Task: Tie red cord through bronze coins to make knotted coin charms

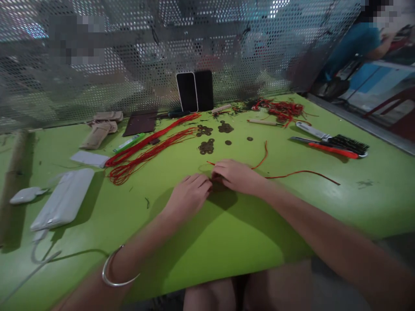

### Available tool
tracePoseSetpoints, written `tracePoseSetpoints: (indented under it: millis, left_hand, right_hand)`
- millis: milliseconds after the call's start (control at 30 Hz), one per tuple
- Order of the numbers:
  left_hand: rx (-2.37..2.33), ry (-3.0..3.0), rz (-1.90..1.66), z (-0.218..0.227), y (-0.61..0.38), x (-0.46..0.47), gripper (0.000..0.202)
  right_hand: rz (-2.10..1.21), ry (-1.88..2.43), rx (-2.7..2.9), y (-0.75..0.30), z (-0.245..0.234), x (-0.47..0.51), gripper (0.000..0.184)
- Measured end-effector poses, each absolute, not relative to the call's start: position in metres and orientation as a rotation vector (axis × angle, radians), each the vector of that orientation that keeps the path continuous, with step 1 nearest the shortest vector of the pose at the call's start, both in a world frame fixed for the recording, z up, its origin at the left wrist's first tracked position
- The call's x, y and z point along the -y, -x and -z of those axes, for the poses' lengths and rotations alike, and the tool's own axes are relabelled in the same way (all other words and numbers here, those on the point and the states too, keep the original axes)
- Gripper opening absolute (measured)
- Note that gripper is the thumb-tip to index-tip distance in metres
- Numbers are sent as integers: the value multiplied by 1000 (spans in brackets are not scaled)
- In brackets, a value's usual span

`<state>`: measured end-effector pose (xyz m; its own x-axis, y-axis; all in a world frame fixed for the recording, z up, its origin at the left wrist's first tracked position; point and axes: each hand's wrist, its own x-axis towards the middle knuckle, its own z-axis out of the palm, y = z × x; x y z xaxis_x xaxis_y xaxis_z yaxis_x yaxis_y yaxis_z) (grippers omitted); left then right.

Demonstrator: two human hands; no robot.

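My left hand (192, 192) and my right hand (235, 176) meet fingertip to fingertip just above the green table. A red cord (303, 172) runs out from under my right hand, whose fingers are closed on it. One end curves up behind the wrist, another trails right, and a short tip pokes out beyond the fingers. The left fingers are pinched together; what lies between them is hidden. Behind the hands lie small piles of round, coin-like brown discs with holes (206, 147), with a loose disc (228, 142) beside them. Hanks of red cord (142, 157) stretch away to the left.
A brush (346, 142) and red-handled scissors (333, 150) lie right, a tangle of red cord (285, 110) behind. Two phones (188, 92) lean against the perforated metal screen (129, 77). At left are a white power bank (65, 198) with its cable, and folded tan pouches (97, 134).
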<state>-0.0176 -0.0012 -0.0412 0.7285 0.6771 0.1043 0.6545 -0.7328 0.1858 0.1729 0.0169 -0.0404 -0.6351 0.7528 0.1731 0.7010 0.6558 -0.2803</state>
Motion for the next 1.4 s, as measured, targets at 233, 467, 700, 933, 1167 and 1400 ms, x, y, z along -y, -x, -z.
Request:
tracePoseSetpoints:
  millis: [233,467,700,933,1167,1400]
  left_hand:
    - [-1005,-2693,-288,45,29,-6,21]
    - [-1031,-2457,-513,44,26,-4,18]
    - [-1048,-2508,-565,44,29,-9,21]
    - [-1098,-2529,-555,42,24,-8,18]
    - [-1187,-2632,-530,43,21,-7,15]
    - [-1272,-2696,-474,42,24,-8,16]
  right_hand:
    - [-154,1253,2596,-174,46,-18,14]
    - [-146,1240,2631,-176,42,-15,15]
    - [-215,1169,2617,-180,31,-2,27]
    - [-140,1154,2692,-176,29,3,21]
    - [-159,1199,2708,-176,25,7,8]
    - [-250,1300,2677,-187,24,12,15]
